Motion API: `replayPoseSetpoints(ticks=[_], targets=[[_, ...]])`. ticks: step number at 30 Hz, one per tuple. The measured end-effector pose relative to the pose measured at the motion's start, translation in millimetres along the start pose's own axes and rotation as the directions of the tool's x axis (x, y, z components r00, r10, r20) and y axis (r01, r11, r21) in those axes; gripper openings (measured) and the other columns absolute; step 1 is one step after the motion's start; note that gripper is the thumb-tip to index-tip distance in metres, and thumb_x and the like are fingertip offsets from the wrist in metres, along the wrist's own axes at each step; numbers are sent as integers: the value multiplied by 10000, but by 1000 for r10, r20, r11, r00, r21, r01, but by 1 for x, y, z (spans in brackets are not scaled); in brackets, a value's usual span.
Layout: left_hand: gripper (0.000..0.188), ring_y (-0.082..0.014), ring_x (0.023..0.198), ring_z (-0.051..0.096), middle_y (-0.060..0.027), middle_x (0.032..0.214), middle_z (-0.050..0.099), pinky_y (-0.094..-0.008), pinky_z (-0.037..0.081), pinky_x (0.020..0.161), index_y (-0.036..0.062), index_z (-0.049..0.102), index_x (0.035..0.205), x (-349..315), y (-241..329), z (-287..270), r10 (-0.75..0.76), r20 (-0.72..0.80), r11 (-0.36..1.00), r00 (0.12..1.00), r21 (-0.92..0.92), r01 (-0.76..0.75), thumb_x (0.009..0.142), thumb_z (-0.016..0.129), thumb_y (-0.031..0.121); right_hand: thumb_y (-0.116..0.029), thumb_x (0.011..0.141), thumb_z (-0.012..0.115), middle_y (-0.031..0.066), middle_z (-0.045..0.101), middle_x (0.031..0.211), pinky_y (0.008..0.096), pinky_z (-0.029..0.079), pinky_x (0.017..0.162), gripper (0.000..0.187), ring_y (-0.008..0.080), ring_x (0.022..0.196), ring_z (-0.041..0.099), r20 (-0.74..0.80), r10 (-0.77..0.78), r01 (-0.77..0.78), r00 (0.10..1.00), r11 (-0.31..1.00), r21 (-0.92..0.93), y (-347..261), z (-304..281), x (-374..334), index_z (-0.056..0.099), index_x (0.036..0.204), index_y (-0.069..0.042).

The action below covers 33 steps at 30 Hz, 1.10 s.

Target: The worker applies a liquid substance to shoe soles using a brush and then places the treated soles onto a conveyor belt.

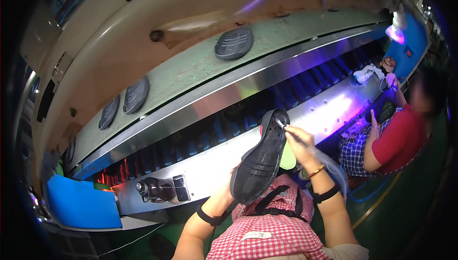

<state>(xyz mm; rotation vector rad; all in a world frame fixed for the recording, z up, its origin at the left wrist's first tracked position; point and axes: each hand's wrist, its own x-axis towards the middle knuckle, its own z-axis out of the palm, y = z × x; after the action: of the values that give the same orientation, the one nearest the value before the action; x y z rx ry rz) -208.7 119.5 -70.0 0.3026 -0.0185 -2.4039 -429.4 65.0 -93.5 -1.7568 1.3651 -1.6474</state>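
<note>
A black shoe sole (257, 164) is tilted up in front of my body, its inner side facing me and a red patch at its far edge. My left hand (228, 183) grips it by the near left edge, with the fingers mostly hidden behind it. My right hand (300, 146) is closed around a slim pen-like tool (281, 124), whose pale tip touches or nearly touches the sole's far end. The tool's exact kind is unclear. Below the right hand, a bright yellow-green thing (288, 158) shows beside the sole.
Several black soles (234, 42) lie on the green conveyor belt (186, 64). On the metal ledge (205, 164) stand a dark bottle (157, 189) and a phone-like object (181, 188). A co-worker in red (396, 140) sits at right, near white cloth (368, 74) and a glowing lamp (395, 33).
</note>
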Motion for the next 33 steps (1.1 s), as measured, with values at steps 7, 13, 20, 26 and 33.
replayPoseSetpoints(ticks=[7,13,20,26,33], targets=[[533,-310,1157,464,-176,1284,447,-469,359,983,31,369,1308,-10,8,-34,-5,-56,1000,998,-24,3,905,278,367,-19,728,632,195,642,892,298,492,759,180,262,858,641,358,98,-141,928,985,96,-53,16,-55,641,904,19],[596,-294,1147,477,-160,1292,446,-449,365,982,53,374,1312,-15,14,-50,138,-257,978,957,188,-91,869,321,448,-82,769,621,114,669,816,177,421,459,200,53,496,529,827,275,-767,491,586,261,-72,-37,-31,662,954,-19],[570,-320,1076,520,-126,1222,519,-565,387,896,103,490,1223,3,3,-25,79,-346,997,935,43,-68,859,297,496,-36,833,517,209,611,1007,161,324,407,164,38,411,385,307,574,-567,759,350,746,-19,-69,-44,571,972,34],[698,-327,1221,376,-92,1333,418,-654,200,961,147,405,1300,-1,2,-37,74,-468,992,881,-58,-114,810,252,619,-18,830,529,149,640,931,156,359,438,185,37,463,433,289,687,-566,667,215,796,-6,-64,-58,569,998,49],[653,-332,1202,388,-103,1304,442,-655,225,950,153,429,1274,-9,-5,-58,110,-584,977,804,-85,-195,825,242,589,-18,813,553,132,648,916,144,372,430,173,29,468,451,279,687,-636,670,339,693,1,-71,-54,585,973,38]])
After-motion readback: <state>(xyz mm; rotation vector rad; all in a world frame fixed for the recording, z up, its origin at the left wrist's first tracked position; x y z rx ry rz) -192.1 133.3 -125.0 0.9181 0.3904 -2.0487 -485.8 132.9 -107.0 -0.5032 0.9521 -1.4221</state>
